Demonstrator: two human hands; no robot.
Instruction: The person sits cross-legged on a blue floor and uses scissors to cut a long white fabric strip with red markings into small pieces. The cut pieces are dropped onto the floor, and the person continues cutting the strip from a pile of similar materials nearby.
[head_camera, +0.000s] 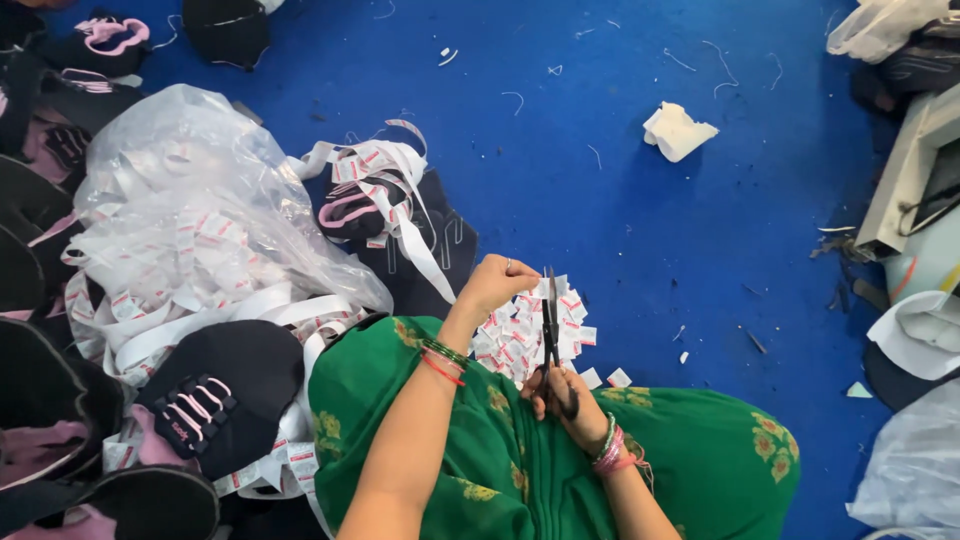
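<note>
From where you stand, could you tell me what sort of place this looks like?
Probably a garment or footwear workshop floor. The right hand works scissors over a pile of cut labels, label tape spills from a plastic bag, and black-and-pink shoe uppers lie on the blue floor.

Pile of cut labels (520, 335) on the floor (600, 200), just ahead of the lap. Left hand (495, 285) at the pile's left edge, right hand (562, 400) at its near edge with the scissors (550, 325) pointing away over the pile. Label tape (400, 195) runs left from there, draped over a shoe upper (400, 230), into the plastic bag (200, 200) far left. More shoe uppers (215, 395) left of the lap, under the tape. Crumpled paper (677, 130) ahead right, well apart. Machine base (905, 180) at right edge, another bag (915, 470) near right
</note>
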